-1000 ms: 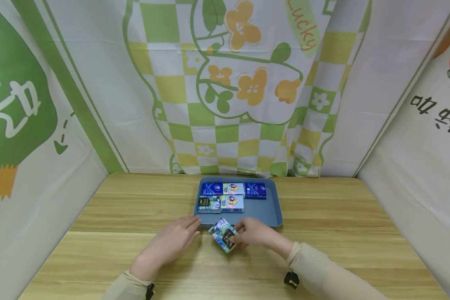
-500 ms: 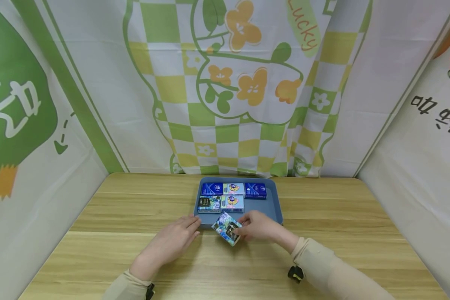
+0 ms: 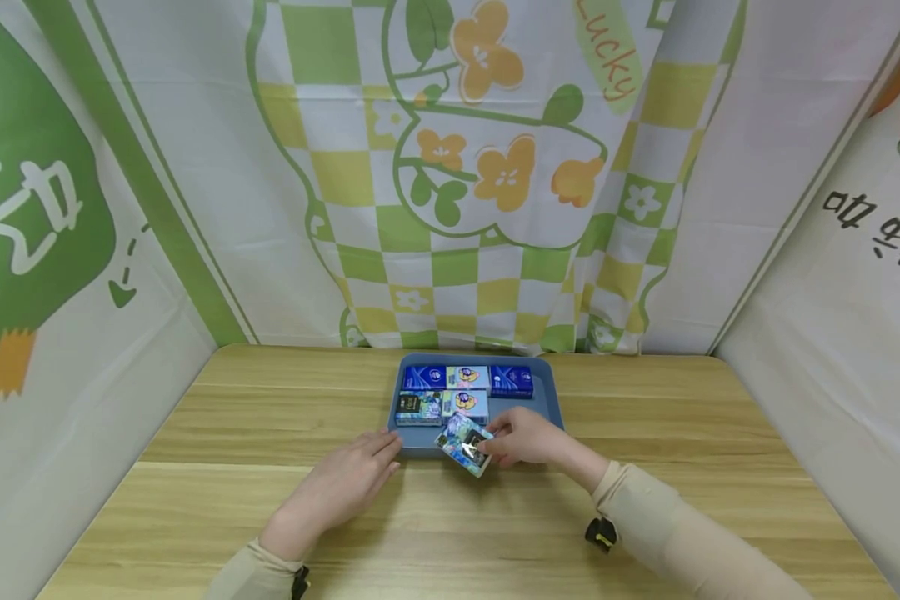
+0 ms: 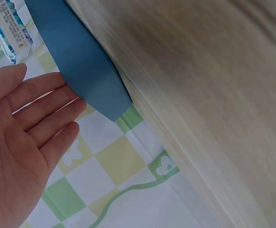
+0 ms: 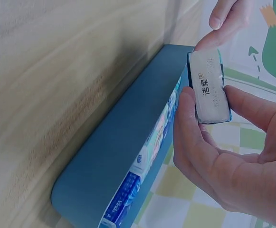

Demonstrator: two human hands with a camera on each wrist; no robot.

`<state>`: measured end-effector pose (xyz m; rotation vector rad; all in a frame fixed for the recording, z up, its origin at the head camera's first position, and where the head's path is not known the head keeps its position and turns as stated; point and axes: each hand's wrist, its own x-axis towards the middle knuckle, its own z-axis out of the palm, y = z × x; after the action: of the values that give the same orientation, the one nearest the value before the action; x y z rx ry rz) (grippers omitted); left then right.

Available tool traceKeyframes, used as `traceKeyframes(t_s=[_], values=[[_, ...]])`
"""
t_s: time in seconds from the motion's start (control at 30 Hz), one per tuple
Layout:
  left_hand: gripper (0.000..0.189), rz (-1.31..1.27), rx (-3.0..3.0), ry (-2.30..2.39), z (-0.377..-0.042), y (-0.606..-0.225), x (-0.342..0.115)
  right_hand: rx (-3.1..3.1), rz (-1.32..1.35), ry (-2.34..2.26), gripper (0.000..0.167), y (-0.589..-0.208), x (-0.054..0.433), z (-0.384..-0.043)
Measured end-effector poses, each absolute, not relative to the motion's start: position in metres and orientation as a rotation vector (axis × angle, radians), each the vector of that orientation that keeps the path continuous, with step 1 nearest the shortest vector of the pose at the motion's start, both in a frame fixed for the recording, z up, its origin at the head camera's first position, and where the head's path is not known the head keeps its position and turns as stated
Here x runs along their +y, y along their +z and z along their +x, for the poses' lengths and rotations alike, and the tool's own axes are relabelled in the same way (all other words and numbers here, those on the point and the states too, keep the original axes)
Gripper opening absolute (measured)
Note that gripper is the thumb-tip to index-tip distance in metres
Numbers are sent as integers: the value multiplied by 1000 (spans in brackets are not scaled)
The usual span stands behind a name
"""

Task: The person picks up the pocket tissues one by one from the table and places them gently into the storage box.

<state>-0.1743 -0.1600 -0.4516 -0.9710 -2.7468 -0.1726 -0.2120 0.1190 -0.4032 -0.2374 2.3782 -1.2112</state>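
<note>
My right hand [image 3: 527, 437] pinches a pocket tissue pack [image 3: 462, 443] with a blue floral print and a dark label, tilted over the front edge of a blue tray [image 3: 546, 407]. Its thumb and fingers press opposite sides of the pack in the right wrist view, where the pack's white end [image 5: 208, 88] shows. Fingers straight, my left hand [image 3: 348, 475] touches the tray's front left corner; the left wrist view has its fingertips against the tray wall [image 4: 83, 57]. Behind the held pack, a light blue pack with a yellow cartoon [image 3: 461, 403] lies partly covered.
In the tray's back row lie a dark blue pack [image 3: 423, 377], a light blue cartoon pack [image 3: 468, 377] and another dark blue pack [image 3: 512, 381]. A floral pack [image 3: 418, 407] sits front left. The wooden table [image 3: 645, 433] meets a patterned curtain [image 3: 480, 283] behind.
My right hand has carried the floral tissue pack forward and to the right, from in front of the tray to over its front edge. The left hand has stayed in place.
</note>
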Motion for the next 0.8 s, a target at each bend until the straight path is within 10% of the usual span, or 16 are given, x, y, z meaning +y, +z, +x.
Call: traceKeyframes(t_s=[0.8], values=[[38,-978,-2737,-169,-176,-453,-161,2423,-153,-1233,46,-396,143,-237]])
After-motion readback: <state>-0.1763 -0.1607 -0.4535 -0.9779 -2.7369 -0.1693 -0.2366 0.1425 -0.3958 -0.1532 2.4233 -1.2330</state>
